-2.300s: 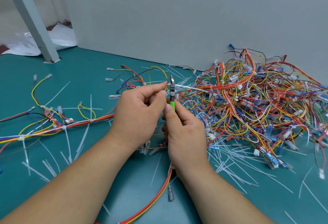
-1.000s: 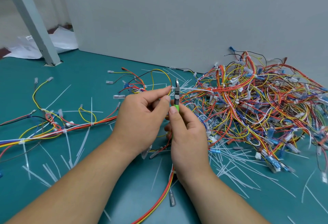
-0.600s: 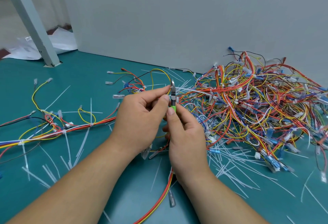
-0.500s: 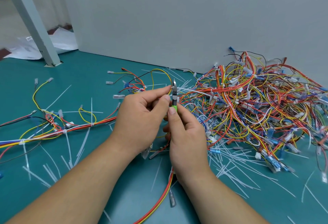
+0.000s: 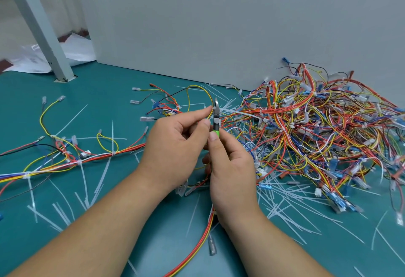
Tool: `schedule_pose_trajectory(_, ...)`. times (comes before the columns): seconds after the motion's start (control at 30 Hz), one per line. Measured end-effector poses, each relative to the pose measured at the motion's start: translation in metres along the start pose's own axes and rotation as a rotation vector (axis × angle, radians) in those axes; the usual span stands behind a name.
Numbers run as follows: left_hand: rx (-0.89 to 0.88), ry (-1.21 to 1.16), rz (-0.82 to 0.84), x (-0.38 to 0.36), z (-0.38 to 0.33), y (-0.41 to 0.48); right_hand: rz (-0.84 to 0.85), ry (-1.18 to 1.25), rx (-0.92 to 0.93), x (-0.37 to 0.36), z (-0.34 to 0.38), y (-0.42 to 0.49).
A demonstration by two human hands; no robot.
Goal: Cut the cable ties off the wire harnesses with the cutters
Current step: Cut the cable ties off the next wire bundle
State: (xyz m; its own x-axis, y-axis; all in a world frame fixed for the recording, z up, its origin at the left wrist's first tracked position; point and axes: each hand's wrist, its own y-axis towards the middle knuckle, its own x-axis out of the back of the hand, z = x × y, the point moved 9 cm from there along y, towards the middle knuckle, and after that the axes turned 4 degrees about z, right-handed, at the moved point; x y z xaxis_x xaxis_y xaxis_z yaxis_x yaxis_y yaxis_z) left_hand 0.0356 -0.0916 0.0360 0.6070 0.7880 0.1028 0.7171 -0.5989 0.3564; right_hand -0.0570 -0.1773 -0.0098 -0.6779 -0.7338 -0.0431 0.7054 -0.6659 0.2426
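1. Spreading under everything is the teal desk [image 5: 114, 88], a flat place where I can keep finished work apart from unfinished.
2. The heap of wire harnesses [image 5: 306, 123] is piled at my right against the grey wall. It is near enough to draw from. White ties show all through it, so I judge most of the job is ahead.
3. A long harness [image 5: 98, 157] lies stretched out at my left, well apart from the heap, with ties ringing its bundle.
4. The harness in work [image 5: 203, 239] trails its orange and yellow wires down between my wrists onto the desk, which keeps the slack clear of the blades.
5. My left hand [image 5: 175, 151] is raised, thumb and forefinger pinched on the wires and the other fingers curled, to steady the spot I mean to cut.
6. My right hand [image 5: 232, 171] is wrapped round the green handles, thumb laid along them, ready to squeeze.
7. The cutters [image 5: 216, 121] stand upright, head just beside my left fingertips. They are edge-on to me, so I cannot tell how far the blades are parted.
8. The cable tie [image 5: 210, 107] is a small pale bit at my forefinger tip, against the blade; whether it is severed is too small to tell.
9. Cut tie strips [image 5: 291, 197] lie scattered below the heap.
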Motion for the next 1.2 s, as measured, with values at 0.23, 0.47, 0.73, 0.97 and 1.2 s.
schedule_pose_trajectory(0.23, -0.007, 0.010, -0.030, 0.0053, 0.0010, 0.0003, 0.021, -0.030, 0.006, -0.0030, 0.0020, -0.0001)
schedule_pose_trajectory(0.47, -0.017, -0.044, -0.047, 0.0050, 0.0024, 0.0014, 0.036, -0.060, 0.040, -0.0037, 0.0076, -0.0020)
schedule_pose_trajectory(0.73, -0.044, -0.018, -0.040, 0.0034, 0.0063, 0.0033, 0.026, -0.021, 0.028, -0.0027, 0.0050, -0.0021)
schedule_pose_trajectory(0.97, -0.032, 0.009, -0.052, 0.0079, 0.0035, 0.0038, -0.033, -0.058, 0.026, 0.0004, 0.0013, -0.0006)
schedule_pose_trajectory(1.2, -0.054, -0.004, -0.060, 0.0081, 0.0020, 0.0028, -0.011, -0.089, 0.052, -0.0003, 0.0049, -0.0011)
